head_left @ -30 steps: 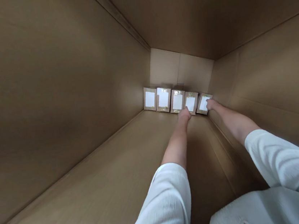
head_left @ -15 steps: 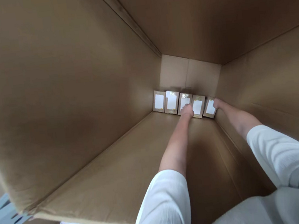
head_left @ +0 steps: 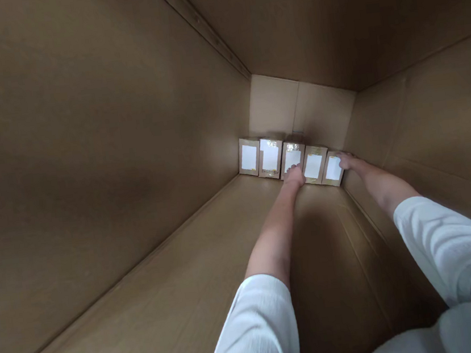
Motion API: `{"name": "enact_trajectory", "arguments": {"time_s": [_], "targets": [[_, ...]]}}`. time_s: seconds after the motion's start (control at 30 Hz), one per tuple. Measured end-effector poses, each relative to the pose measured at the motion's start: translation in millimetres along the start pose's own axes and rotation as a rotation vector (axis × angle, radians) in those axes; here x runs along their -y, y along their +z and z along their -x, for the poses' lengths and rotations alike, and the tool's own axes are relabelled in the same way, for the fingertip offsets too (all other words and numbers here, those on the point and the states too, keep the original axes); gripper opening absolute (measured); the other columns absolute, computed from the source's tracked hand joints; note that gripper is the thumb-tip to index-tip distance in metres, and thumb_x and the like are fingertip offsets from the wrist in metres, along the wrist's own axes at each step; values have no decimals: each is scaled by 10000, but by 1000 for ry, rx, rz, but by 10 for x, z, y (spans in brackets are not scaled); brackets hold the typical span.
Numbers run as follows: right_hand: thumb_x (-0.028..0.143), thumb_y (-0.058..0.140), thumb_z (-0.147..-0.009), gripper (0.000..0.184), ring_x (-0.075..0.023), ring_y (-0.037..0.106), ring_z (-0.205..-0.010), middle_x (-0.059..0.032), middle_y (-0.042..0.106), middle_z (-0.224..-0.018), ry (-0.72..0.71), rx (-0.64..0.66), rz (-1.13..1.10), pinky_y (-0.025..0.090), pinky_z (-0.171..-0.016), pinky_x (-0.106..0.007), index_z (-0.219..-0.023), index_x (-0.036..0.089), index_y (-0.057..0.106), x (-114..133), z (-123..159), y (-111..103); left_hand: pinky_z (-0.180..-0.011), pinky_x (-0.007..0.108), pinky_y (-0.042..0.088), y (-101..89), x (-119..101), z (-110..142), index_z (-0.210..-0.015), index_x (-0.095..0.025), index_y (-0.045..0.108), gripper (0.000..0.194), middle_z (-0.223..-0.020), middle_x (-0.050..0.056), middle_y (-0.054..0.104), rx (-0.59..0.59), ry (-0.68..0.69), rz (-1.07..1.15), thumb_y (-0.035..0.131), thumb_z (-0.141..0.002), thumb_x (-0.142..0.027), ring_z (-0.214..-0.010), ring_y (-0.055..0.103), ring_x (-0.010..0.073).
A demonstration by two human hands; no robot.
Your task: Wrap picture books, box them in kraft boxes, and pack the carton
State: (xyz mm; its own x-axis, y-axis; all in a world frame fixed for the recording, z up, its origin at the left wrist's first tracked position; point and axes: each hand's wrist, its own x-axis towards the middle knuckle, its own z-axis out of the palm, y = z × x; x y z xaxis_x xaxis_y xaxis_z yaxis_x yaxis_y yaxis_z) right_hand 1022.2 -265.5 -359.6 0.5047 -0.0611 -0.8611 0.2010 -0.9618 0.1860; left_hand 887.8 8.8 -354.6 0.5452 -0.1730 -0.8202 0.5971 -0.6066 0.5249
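Note:
Far down inside a tall cardboard carton (head_left: 140, 171), small cardboard boxes with white labels stand side by side in a row. My left hand (head_left: 294, 176) reaches down to the lower edge of the middle small box (head_left: 294, 147), its fingers apart and lying over the face. The small box to its right (head_left: 315, 165) is right beside that hand. My right hand (head_left: 347, 161) grips the right edge of the rightmost small box (head_left: 332, 169), thumb on the label side; its other fingertips are partly hidden. Two more small boxes, an outer one (head_left: 249, 157) and its neighbour (head_left: 270, 158), stand at the left.
Tall carton walls surround both arms, with the right wall (head_left: 438, 117) close to my right forearm. Behind the row shows the lighter carton bottom (head_left: 273, 103), with a seam across it. White sleeves (head_left: 257, 322) cover my upper arms.
My left hand has moved left from the second box from the right to the middle one. The rightmost box, tilted with a gap before, now stands straighter against its neighbour.

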Motion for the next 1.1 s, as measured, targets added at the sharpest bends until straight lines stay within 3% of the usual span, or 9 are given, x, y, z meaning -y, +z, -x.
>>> {"name": "enact_trajectory", "arguments": {"time_s": [0.1, 0.2, 0.33, 0.47, 0.67, 0.8, 0.93, 1.1], "targets": [[156, 696, -889, 717, -398, 582, -1491, -241, 559, -1675, 41, 87, 25, 506, -1213, -500, -1603, 139, 635, 174, -11, 4, -1238, 465, 473, -29, -27, 7, -1525, -245, 618, 647, -1582, 194, 627, -1, -18, 2, 731, -891, -179, -1492, 600, 362], [128, 675, -903, 716, -390, 571, -1521, -253, 534, -1696, -15, 93, -7, 497, -1228, -450, -1616, 96, 614, 425, -16, -19, -1225, 469, 477, -149, -61, 54, -1499, -249, 634, 616, -1569, 189, 640, -6, -58, -61, 732, -895, -178, -1480, 606, 359], [170, 696, -930, 714, -368, 572, -1530, -236, 549, -1684, -113, 58, -84, 492, -1239, -428, -1635, 129, 596, 845, 16, -125, -1200, 464, 495, -441, -121, 234, -1507, -263, 634, 614, -1581, 180, 647, -30, -90, -141, 732, -903, -207, -1459, 622, 356], [268, 685, -980, 634, -344, 603, -1483, -205, 575, -1647, -180, 20, -129, 518, -1199, -405, -1603, 167, 624, 1151, 236, -409, -1197, 478, 513, -742, -286, 544, -1533, -266, 628, 630, -1581, 175, 665, -92, -106, -186, 681, -913, -174, -1455, 642, 356], [237, 653, -995, 556, -311, 660, -1413, -201, 645, -1576, -303, -80, -171, 514, -1174, -332, -1543, 142, 675, 1176, 1171, -1072, -1221, 488, 502, -1093, -766, 1346, -1534, -272, 638, 610, -1585, 173, 671, -173, -88, -152, 677, -933, -181, -1469, 646, 355], [195, 575, -1047, 512, -283, 665, -1432, -191, 644, -1608, -360, -128, -189, 496, -1197, -312, -1544, 138, 685, 1097, 1910, -1349, -1236, 484, 495, -1236, -1003, 2011, -1530, -248, 641, 559, -1567, 178, 679, -226, -80, -178, 631, -975, -174, -1470, 647, 341], [181, 573, -1044, 487, -297, 683, -1425, -177, 698, -1562, -390, -172, -225, 505, -1211, -342, -1507, 140, 719, 993, 2462, -1406, -1245, 463, 490, -1249, -1105, 2557, -1504, -237, 659, 516, -1559, 171, 682, -291, -65, -189, 594, -1000, -151, -1462, 652, 325], [175, 616, -998, 456, -299, 728, -1362, -151, 762, -1477, -449, -213, -275, 545, -1178, -370, -1427, 170, 770, 834, 2939, -1297, -1231, 454, 493, -1119, -1080, 3079, -1449, -233, 697, 436, -1564, 176, 681, -396, -40, -109, 588, -1031, -171, -1427, 676, 319]]}}
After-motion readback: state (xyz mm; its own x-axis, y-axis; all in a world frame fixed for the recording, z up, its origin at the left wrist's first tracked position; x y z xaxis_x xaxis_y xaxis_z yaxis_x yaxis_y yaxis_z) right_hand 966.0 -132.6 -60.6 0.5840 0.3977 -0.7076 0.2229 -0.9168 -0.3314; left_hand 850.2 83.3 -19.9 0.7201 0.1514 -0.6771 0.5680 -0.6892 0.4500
